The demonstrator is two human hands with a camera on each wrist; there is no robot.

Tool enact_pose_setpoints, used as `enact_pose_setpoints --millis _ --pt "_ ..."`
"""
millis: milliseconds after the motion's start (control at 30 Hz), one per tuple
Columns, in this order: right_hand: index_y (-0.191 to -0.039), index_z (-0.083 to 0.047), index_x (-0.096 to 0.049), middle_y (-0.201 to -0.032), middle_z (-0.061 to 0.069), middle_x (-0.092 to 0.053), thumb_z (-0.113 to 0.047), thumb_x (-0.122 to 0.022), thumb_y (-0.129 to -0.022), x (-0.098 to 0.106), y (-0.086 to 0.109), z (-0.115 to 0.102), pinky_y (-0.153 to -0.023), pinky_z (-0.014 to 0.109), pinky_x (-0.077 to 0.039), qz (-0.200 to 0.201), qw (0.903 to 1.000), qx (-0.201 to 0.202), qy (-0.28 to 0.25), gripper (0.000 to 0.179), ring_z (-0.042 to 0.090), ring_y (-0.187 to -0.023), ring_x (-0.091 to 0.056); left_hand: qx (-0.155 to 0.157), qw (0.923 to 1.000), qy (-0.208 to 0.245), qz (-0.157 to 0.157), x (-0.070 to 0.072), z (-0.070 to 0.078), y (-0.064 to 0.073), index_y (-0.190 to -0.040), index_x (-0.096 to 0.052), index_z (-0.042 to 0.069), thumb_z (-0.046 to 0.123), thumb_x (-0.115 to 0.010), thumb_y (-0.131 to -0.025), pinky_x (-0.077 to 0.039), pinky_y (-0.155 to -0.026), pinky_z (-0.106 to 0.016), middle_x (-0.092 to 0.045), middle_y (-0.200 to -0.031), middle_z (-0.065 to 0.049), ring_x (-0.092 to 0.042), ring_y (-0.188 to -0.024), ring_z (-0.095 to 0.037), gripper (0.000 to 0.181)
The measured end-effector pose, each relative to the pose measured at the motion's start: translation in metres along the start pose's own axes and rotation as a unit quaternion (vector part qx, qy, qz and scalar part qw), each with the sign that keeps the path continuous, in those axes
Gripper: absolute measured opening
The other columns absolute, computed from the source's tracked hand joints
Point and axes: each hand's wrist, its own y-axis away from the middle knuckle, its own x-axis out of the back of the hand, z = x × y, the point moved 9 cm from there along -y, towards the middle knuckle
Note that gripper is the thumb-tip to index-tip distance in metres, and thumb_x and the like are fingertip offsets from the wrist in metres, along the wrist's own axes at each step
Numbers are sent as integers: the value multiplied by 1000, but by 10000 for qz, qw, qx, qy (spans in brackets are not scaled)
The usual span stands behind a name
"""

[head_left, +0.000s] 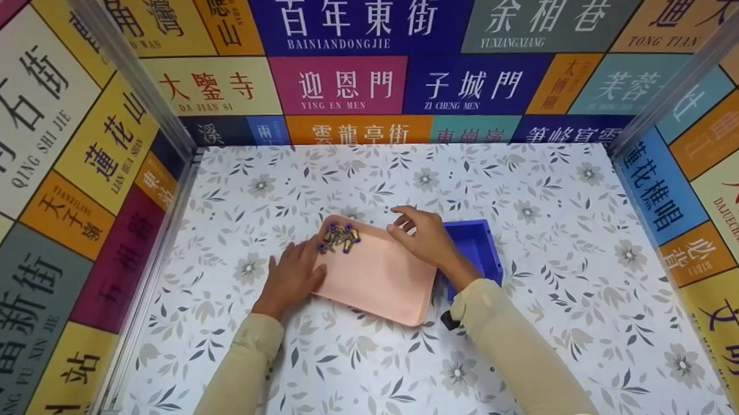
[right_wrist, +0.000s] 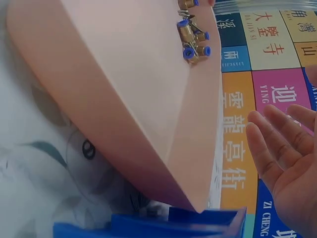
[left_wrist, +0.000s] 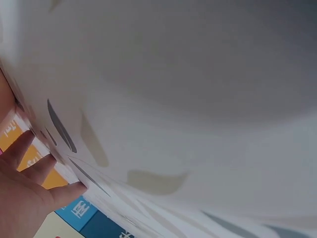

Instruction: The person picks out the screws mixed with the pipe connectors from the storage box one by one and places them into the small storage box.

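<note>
Several brassy fittings (head_left: 340, 238) in smooth rectangular tray (head_left: 375, 272), left hand (head_left: 291, 275) and right hand (head_left: 428, 237) unclenched

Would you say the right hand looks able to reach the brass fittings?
Probably yes: the right hand looks empty, and nothing visible blocks its way to the brass fittings in the pink tray.

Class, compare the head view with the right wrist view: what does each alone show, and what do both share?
Only the head view: the left sleeve, the right sleeve and the back of the left hand. Only the right wrist view: a clear look at the palm side of the right hand. Both: that hand, pink tray, brass fittings, blue bin, patterned cloth and printed wall.
</note>
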Motion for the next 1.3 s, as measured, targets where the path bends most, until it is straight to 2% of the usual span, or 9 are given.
enact_pose_setpoints --millis 200,367,633,867,1033,1133,1300 --pt "-133 -9 -67 -103 9 -77 -28 -71 -96 -8 -3 -4 -77 44 -61 -40 9998 -33 -192 42 26 -87 -75 -21 10000 56 -33 1 3 -2 -165 -12 37 53 -41 -106 -5 -110 -85 -32 -167 -9 -17 -155 -49 68" --pt "-133 -8 -66 -103 10 -77 -22 -72 -95 -17 -4 -7 -78 44 -61 -112 9997 17 -202 41 26 -87 -75 45 9999 -19 -103 -2 1 -1 -164 -11 39 54 -41 -105 -6 -111 -84 -30 -168 -8 -17 -156 -48 68" --pt "-134 -9 -66 -105 10 -76 -21 -69 -96 -32 -6 -7 -80 43 -61 -372 9992 54 -159 39 25 -89 -74 161 9995 95 -263 -5 0 2 -164 -6 43 56 -39 -105 -2 -113 -82 -25 -170 -7 -12 -157 -45 69" --pt "-130 -10 -68 -103 9 -76 -22 -69 -97 -41 -12 -13 -79 40 -61 -533 9981 237 -172 35 22 -88 -73 140 9995 149 -221 -4 0 1 -164 -6 44 56 -41 -104 -1 -114 -81 -25 -170 -6 -11 -157 -45 70" --pt "-129 -10 -69 -102 9 -76 -29 -68 -99 -49 -19 -19 -79 39 -61 -661 9968 359 -271 36 21 -88 -73 148 9995 150 -245 -4 -2 1 -164 -5 43 56 -40 -104 1 -113 -82 -24 -170 -7 -10 -157 -45 70" --pt "-128 -8 -70 -102 9 -76 -34 -67 -99 -54 -23 -22 -80 38 -61 -692 9960 425 -376 39 21 -88 -73 67 9998 91 -131 -1 -2 1 -164 -9 41 57 -41 -105 -3 -112 -84 -28 -169 -8 -13 -156 -47 70" --pt "-124 -7 -72 -100 8 -76 -30 -69 -98 -65 -28 -22 -78 37 -61 -711 9951 523 -437 34 20 -86 -73 -50 10000 6 -18 1 0 1 -164 -13 37 57 -41 -105 -8 -109 -86 -33 -167 -10 -18 -155 -48 69"
